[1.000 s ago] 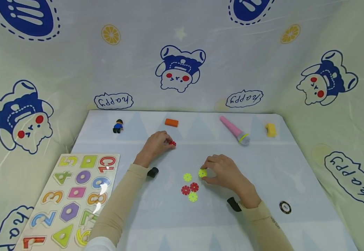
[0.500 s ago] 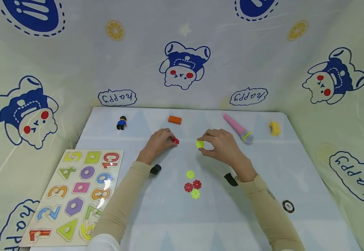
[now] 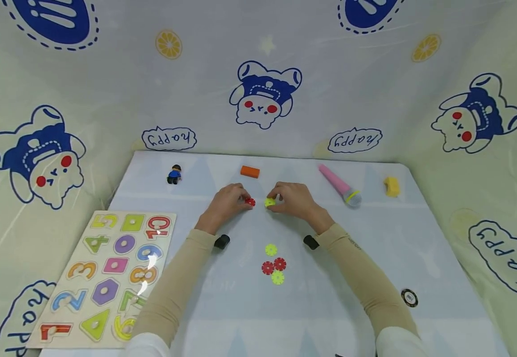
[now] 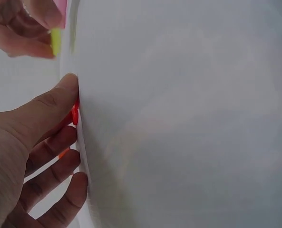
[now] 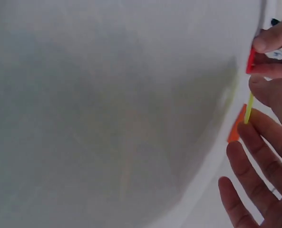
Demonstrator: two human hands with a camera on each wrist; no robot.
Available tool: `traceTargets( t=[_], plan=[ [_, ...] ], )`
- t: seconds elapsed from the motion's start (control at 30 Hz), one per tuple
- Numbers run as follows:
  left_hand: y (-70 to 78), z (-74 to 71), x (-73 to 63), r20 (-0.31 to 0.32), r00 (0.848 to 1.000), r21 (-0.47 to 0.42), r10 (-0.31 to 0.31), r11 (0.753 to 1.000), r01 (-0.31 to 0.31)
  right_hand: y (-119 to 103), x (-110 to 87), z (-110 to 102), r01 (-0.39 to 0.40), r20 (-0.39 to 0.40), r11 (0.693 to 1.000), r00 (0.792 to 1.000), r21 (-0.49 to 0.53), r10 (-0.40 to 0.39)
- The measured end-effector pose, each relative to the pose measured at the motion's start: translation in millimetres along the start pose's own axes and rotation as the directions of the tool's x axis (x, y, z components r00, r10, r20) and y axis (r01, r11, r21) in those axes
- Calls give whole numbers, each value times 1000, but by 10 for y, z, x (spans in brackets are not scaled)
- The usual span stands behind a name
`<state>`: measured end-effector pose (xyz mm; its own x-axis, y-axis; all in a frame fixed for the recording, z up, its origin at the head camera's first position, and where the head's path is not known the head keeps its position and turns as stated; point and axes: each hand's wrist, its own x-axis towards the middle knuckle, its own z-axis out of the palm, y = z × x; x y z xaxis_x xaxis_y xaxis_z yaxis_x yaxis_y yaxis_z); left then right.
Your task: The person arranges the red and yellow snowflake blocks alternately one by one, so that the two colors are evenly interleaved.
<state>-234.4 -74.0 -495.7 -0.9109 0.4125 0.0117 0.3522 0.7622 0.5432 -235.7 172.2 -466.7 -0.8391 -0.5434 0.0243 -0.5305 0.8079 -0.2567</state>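
Pinching, left hand (image 3: 226, 206): thumb and finger nipped the red disc (image 3: 251, 202); its other fingers were slightly bent and spread apart.
Right hand (image 3: 298, 200): thumb and fingertip gripped the yellow-green disc (image 3: 269, 202) by its edge, the remaining fingers loosely extended.
Held discs: they sat near each other but apart, toward the far middle of the table (image 3: 231, 317); whether either touched it could not be told.
Loose discs: two loose red discs (image 3: 268, 268) and two loose yellow-green discs (image 3: 271, 249) lay clustered nearer, between the forearms.
Far side: from left to right lay a toy figure (image 3: 174, 174), an orange block (image 3: 250, 171), a pink microphone (image 3: 340, 186) and a yellow block (image 3: 392, 186).
Near left: a puzzle board (image 3: 77, 341) lay partly behind the left sleeve (image 3: 173, 287).
Near right: a black-and-white chip (image 3: 409, 297) rested beyond the right forearm.
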Motion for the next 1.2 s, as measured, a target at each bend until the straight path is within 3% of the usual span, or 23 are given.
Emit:
traceTargets(
  t=[0.2, 0.4, 0.67, 0.83, 1.0, 1.2],
  plan=[
    [9, -6, 25, -1, 1000, -6, 14, 1000, -14, -18, 170, 95, -43, 54, 998, 998, 42, 41],
    [-11, -13, 19, 2, 1000, 12, 9, 1000, -9, -59, 248, 158, -39, 69, 995, 997, 87, 33],
    [9, -10, 26, 15, 1000, 10, -6, 1000, 6, -99, 230, 151, -45, 72, 994, 997, 97, 38],
    [36, -57, 42, 68, 997, 1, -43, 999, 43, -102, 221, 135, -53, 78, 993, 996, 110, 44],
    [81, -115, 66, 101, 992, -9, -77, 997, 78, -94, 157, 113, -82, 101, 988, 992, 134, 69],
    [161, -16, 127, 91, 996, 91, -13, 996, 5, -36, -128, 56, -126, 126, 982, 986, 144, 108]
  ],
)
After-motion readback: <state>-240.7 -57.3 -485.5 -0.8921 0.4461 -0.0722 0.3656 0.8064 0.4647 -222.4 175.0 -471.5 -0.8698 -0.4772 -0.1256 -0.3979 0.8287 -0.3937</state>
